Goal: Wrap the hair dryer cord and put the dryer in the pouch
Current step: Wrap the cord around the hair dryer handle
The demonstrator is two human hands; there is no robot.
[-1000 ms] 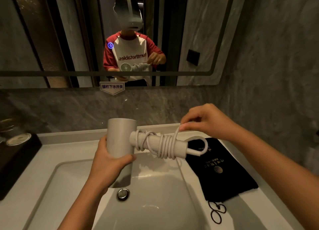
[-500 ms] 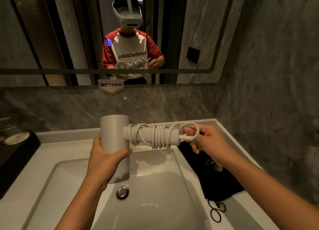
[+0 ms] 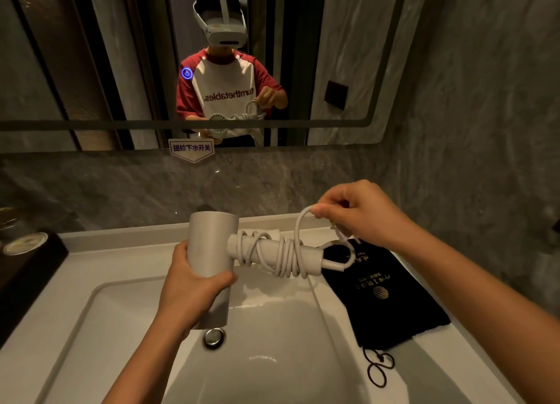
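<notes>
A pale grey hair dryer (image 3: 212,240) hangs over the sink, barrel upright, handle pointing right. My left hand (image 3: 191,285) grips the barrel from below. The white cord (image 3: 281,255) is wound in several turns around the handle, with a loop sticking out at the handle's end. My right hand (image 3: 360,213) pinches a raised stretch of cord above the handle's right end. The black pouch (image 3: 385,300) with gold print lies flat on the counter to the right, partly behind the handle, its drawstring (image 3: 377,370) trailing toward me.
A white sink basin (image 3: 127,319) with a chrome drain (image 3: 214,338) lies below the dryer. A dark tray (image 3: 27,267) with a round lid sits at the left. A mirror (image 3: 348,55) and grey stone walls close in behind and on the right.
My right hand rose from the end of the handle and pulled a stretch of cord up above it. The dryer shifted slightly lower and right; my left hand kept its grip.
</notes>
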